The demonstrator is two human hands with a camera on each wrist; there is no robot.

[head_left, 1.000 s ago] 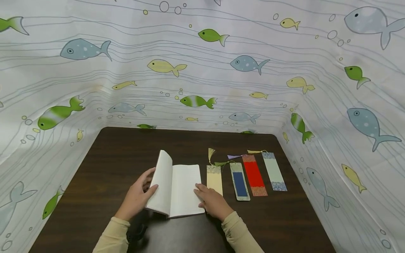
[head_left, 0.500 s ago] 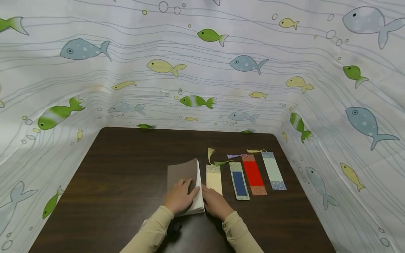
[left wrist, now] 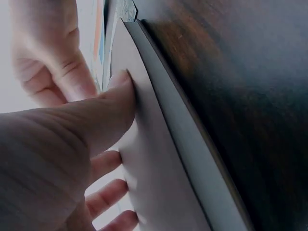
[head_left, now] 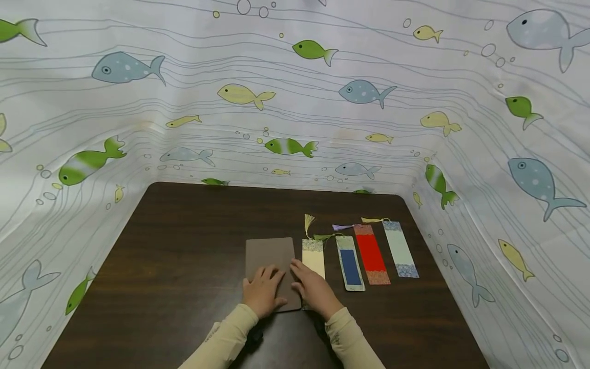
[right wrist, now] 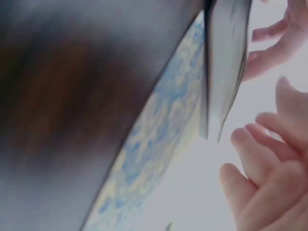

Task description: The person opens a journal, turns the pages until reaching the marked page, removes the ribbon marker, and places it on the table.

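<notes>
Resting under left hand [head_left: 262,292], closed brown notebook [head_left: 270,256], right hand [head_left: 313,289] beside

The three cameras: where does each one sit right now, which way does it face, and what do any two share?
Head: above, facing forward and down at the table; both sleeves, left hand and right hand on the closed brown book.
Left wrist: low by the left hand, looking along the book's cover; thumb and fingers show.
Right wrist: low beside the book's edge; curled fingers show.
Shared: all three show the book.
</notes>
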